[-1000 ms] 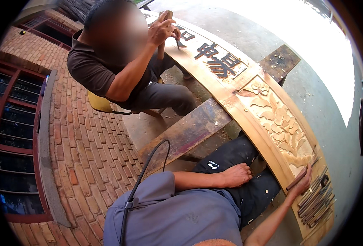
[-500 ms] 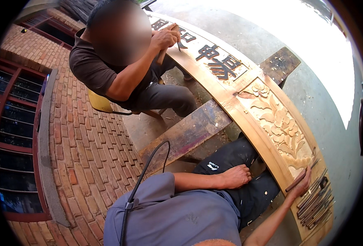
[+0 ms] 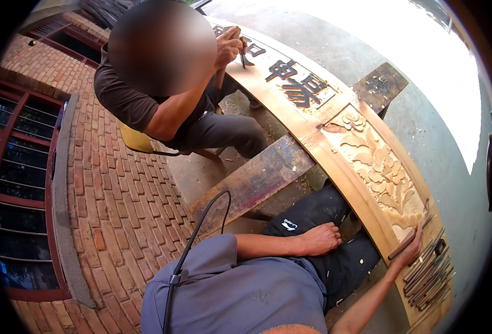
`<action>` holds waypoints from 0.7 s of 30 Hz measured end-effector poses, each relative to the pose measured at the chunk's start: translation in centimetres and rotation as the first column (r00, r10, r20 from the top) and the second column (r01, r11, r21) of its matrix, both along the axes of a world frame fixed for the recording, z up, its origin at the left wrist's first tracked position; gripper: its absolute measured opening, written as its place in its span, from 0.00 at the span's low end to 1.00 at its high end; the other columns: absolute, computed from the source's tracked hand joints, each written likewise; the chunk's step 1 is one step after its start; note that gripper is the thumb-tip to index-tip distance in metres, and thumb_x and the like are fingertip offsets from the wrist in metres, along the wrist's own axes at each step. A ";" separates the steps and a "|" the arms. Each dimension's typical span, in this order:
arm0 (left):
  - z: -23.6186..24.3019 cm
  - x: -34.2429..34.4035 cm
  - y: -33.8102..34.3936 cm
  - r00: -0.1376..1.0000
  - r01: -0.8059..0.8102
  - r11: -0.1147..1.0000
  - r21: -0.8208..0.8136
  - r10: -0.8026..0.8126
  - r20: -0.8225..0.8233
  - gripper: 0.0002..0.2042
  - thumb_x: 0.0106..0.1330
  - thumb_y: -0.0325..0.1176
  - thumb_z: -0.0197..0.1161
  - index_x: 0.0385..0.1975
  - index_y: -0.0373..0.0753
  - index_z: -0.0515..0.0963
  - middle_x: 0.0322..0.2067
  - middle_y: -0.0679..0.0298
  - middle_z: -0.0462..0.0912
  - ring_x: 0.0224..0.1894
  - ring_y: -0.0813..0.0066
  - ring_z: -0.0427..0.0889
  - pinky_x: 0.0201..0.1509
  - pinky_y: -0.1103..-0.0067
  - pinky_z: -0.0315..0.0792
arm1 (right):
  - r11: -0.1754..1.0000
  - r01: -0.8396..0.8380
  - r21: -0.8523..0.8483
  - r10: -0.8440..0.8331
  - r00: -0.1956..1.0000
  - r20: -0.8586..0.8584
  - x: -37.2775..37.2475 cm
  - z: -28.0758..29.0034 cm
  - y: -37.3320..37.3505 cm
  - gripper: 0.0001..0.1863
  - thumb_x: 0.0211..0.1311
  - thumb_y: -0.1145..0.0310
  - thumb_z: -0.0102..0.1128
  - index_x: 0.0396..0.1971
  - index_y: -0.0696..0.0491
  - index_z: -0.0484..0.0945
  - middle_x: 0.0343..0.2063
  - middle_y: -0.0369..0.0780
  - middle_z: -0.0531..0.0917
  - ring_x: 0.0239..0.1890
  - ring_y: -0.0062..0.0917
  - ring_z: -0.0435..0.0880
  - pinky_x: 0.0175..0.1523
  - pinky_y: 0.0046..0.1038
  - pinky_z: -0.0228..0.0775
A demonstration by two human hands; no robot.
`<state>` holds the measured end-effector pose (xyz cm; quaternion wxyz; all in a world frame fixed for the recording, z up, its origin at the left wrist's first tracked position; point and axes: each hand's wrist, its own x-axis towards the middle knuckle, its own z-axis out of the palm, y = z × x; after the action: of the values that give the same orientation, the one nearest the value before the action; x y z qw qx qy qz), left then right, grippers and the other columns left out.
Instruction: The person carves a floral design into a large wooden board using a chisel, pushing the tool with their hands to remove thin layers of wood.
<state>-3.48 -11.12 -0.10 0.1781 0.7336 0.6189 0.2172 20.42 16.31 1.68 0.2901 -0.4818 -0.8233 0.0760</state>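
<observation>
My right hand [image 3: 410,253] is closed around a reddish-brown wooden bar [image 3: 400,248], at the near right end of a long curved wooden board [image 3: 362,209]. Whether the bar is a tool's handle or a plain stick, I cannot tell. Just beyond that hand a carved relief of flowers and leaves [image 3: 384,167] fills a panel of the board. Beside its wrist lies a row of several slim carving chisels [image 3: 425,285]. My left hand [image 3: 321,239] rests on my thigh with its fingers curled in, and nothing shows in it.
At the far left, a seated co-worker [image 3: 168,119] holds a wooden block [image 3: 220,78] and a chisel [image 3: 242,58] over dark carved characters [image 3: 283,70]. A worn plank [image 3: 251,178] runs under the board. A brick wall [image 3: 118,222] stands on the left; a black cable [image 3: 187,250] crosses my shoulder.
The co-worker's head has leaned forward and to the right, over their hands, which have shifted slightly. Both of my hands stay where they were.
</observation>
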 end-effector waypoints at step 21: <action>-0.2 0.0 0.0 1.000 0.001 1.000 0.009 -0.001 0.012 0.06 0.63 0.34 0.65 0.32 0.40 0.80 0.34 0.61 0.83 0.44 0.61 0.82 0.56 0.67 0.74 | 0.999 0.033 -0.002 -0.033 0.999 -0.001 0.1 -0.4 0.0 0.17 0.83 0.69 0.54 0.64 0.52 0.83 0.57 0.49 0.89 0.59 0.47 0.87 0.63 0.39 0.77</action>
<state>-3.51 -11.10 -0.27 0.1786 0.7334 0.6163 0.2244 20.57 16.32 1.31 0.2913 -0.4958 -0.8150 0.0721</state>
